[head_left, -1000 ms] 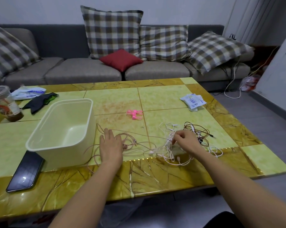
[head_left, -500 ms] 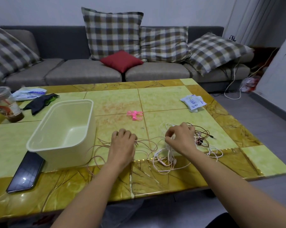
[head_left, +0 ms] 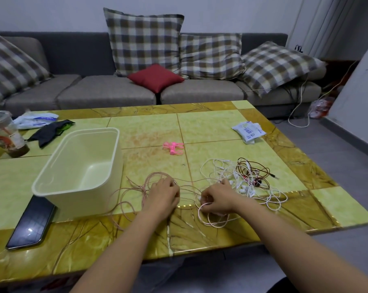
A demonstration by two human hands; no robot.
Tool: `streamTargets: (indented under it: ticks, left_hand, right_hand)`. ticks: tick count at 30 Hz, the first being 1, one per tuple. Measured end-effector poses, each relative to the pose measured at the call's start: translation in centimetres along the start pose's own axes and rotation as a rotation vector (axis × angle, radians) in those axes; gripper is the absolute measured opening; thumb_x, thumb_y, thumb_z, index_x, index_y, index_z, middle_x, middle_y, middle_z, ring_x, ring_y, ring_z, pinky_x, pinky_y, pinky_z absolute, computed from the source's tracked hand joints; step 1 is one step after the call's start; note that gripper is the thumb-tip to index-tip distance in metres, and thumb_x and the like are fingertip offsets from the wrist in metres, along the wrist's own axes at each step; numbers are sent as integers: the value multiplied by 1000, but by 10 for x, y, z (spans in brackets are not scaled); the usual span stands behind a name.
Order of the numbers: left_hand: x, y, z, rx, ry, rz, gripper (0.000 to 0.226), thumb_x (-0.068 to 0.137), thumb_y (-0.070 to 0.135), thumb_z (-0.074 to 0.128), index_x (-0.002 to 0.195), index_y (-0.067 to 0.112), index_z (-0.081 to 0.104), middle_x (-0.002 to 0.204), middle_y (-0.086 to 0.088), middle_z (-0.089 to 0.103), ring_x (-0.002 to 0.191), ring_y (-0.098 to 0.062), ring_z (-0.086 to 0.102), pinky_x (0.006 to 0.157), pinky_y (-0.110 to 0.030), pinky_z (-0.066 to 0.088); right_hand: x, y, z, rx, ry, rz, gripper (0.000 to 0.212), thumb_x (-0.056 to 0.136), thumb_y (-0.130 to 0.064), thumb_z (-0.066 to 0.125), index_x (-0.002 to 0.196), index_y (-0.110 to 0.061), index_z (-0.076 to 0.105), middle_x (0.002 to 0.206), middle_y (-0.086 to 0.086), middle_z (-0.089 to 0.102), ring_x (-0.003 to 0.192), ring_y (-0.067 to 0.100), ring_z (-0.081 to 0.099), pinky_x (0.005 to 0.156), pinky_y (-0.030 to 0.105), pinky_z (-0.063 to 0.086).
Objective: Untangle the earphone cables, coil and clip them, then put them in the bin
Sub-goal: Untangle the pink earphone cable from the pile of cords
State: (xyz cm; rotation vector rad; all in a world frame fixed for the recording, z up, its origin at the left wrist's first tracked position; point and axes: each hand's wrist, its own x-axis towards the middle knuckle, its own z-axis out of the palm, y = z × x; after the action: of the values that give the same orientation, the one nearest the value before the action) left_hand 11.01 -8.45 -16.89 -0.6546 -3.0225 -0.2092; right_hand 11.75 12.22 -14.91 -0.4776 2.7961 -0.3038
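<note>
Head view: left grip (head_left: 162,194), right grip (head_left: 218,197) each curl round pink cables (head_left: 213,222) on worktop (head_left: 200,127); light, limp, snag-prone (likely); take strands near knots.

I see a grey sofa (head_left: 107,96) against a pale wall (head_left: 52,13), carrying four plaid cushions (head_left: 144,41) and one red cushion (head_left: 155,78). Grey floor (head_left: 337,149) lies right, a white curtain (head_left: 326,24) upper right. The surface (head_left: 210,127) is tiled green and amber.

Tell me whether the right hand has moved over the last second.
Yes: the right hand has drawn back toward the near table edge and leftward, farther from the pink clips.
</note>
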Motion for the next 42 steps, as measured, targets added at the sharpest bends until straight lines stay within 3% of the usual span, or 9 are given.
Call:
streamTargets:
  ticks: [4, 9, 15, 20, 24, 28, 32, 36, 42]
  left_hand:
    - [1, -2, 0, 77, 19, -112, 22, 102, 33, 40, 113, 22, 56, 108, 0, 66, 106, -24, 54, 96, -38, 38]
    - [1, 3, 0, 121, 16, -186, 24, 104, 24, 35, 124, 17, 45, 102, -4, 69, 96, -28, 63, 81, -39, 42]
    - [-2, -3, -3, 90, 91, -237, 25, 102, 15, 37, 125, 19, 44, 90, 0, 65, 78, -23, 61, 67, -34, 44]
    - [-3, -4, -9, 50, 103, -292, 23, 99, 9, 40, 120, 18, 45, 86, -1, 62, 73, -23, 58, 58, -33, 42]
    - [-6, -9, -11, -4, 145, -280, 18, 101, 12, 36, 116, 18, 44, 84, -1, 63, 70, -24, 58, 59, -37, 47]
    - [-8, -7, -13, -72, 215, -256, 15, 104, 19, 33, 113, 18, 44, 86, -3, 64, 73, -26, 59, 62, -38, 48]
    - [-9, -4, -15, -174, 221, -174, 19, 102, 15, 36, 115, 21, 49, 92, -3, 66, 79, -25, 60, 70, -42, 52]
    - [-14, -6, -17, -227, 206, -104, 25, 98, 8, 39, 113, 21, 54, 102, -1, 62, 88, -26, 58, 73, -40, 49]
    - [-19, -15, -22, -178, 146, -106, 15, 97, 12, 42, 102, 22, 52, 98, 0, 54, 79, -22, 49, 63, -35, 41]
  right_hand:
    - [-3, 9, -10, 9, -118, 120, 19, 87, -47, 62, 81, -28, 61, 86, -8, 62, 94, 15, 54, 109, 42, 17]
    - [-7, 19, -29, 8, -289, 296, 37, 89, -42, 54, 109, -14, 69, 109, 3, 71, 105, 22, 63, 105, 43, 39]
    - [-11, 29, -30, -112, -42, 459, 31, 95, -27, 41, 121, -17, 56, 122, 3, 62, 115, 25, 55, 111, 49, 19]
    - [-18, 32, -38, 298, -192, 315, 50, 94, -18, 54, 142, -20, 43, 138, 4, 53, 121, 23, 53, 108, 40, 37]
    - [-25, 35, -46, 756, -99, 296, 28, 99, -13, 46, 124, -6, 56, 94, 4, 65, 84, 10, 64, 85, 24, 48]
    - [-19, 32, -44, 651, 186, 287, 21, 95, -15, 51, 91, -13, 71, 68, 8, 71, 62, 10, 65, 70, 29, 53]
    - [-9, 4, -40, 563, 260, 53, 22, 92, -8, 57, 107, -16, 71, 100, -4, 72, 85, 10, 64, 78, 25, 52]
    - [9, -14, -21, 440, 135, 8, 31, 94, -5, 54, 120, -18, 64, 120, -2, 63, 97, 13, 58, 84, 22, 46]
    - [19, -13, -4, 253, 47, 113, 26, 87, -16, 64, 110, -24, 57, 103, 1, 66, 90, 20, 62, 64, 27, 43]
